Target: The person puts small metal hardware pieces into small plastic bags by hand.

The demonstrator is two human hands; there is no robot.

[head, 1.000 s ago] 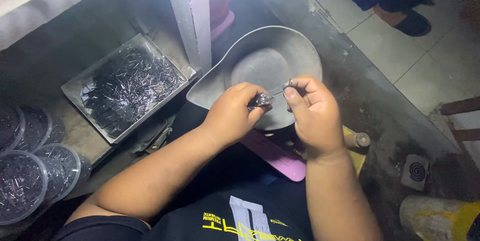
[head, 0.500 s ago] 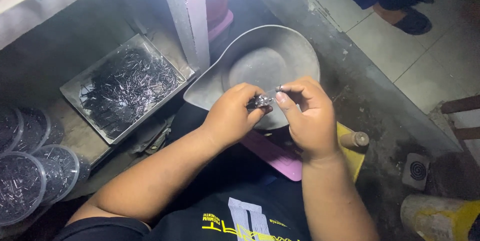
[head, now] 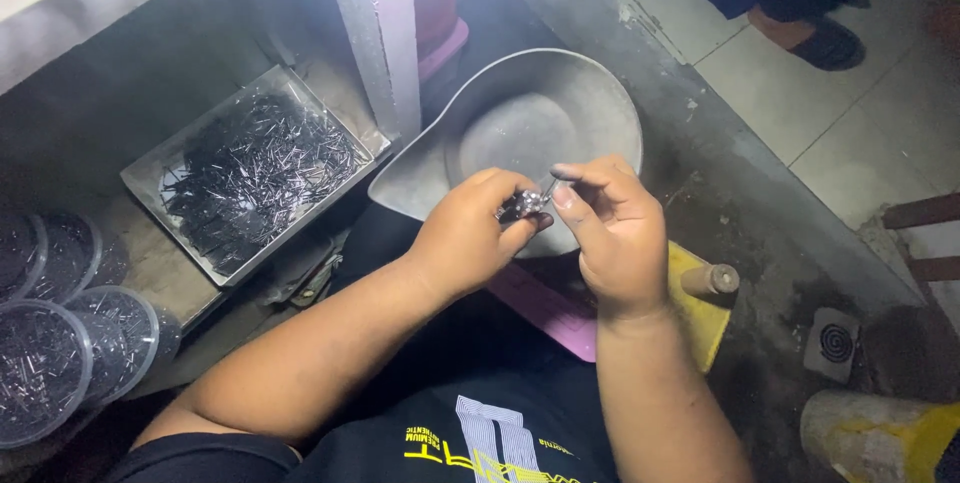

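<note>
My left hand (head: 470, 238) grips a small shiny metal part (head: 522, 206) between thumb and fingers, just above the near rim of a grey metal pan (head: 600, 108). My right hand (head: 615, 233) pinches a thin metal pin (head: 549, 186) at its fingertips and holds it against that part. Both hands meet over my lap, the fingertips touching. A square metal tray (head: 150, 175) full of thin dark pins lies to the left on a grey ledge.
Round clear containers (head: 45, 368) of small pins sit at the far left. A white post (head: 385, 33) stands behind the pan. A pink board (head: 545, 308) and a yellow pad (head: 705, 318) lie under my hands. Another person's foot (head: 810, 38) is at top right.
Both hands stayed together over the pan's near rim. The right fingers shifted slightly on the pin against the part.
</note>
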